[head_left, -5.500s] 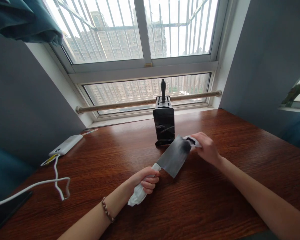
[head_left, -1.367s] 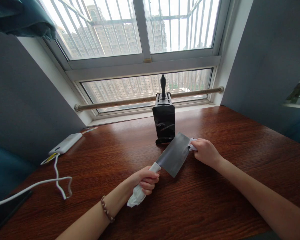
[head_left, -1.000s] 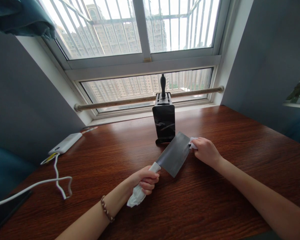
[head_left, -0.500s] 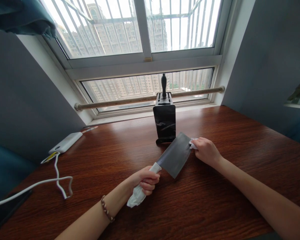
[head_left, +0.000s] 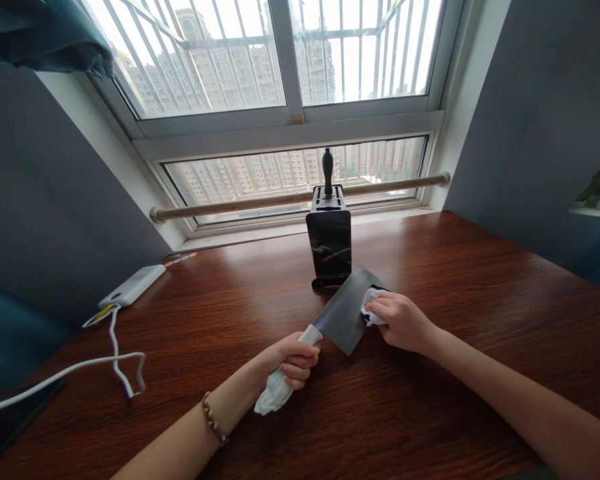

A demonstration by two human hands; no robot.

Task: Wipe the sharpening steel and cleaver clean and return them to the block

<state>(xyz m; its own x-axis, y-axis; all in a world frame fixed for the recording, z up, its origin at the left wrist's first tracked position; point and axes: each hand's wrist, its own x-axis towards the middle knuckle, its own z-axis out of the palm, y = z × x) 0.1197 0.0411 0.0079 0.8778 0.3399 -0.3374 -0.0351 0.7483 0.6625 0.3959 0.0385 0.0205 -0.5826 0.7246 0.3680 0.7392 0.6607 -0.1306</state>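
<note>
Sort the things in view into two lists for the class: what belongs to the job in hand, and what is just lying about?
In hand:
cleaver, gripped by the left hand
white wad, held against the blade by the right hand

Apparently just about, untouched:
black knife block, with a dark handle upright on top
white device
white cable

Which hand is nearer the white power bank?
Left. The left hand, gripping the cleaver, is right of the power bank and nearer the camera; the right hand, holding a white wipe on the blade, is farther right.
</note>
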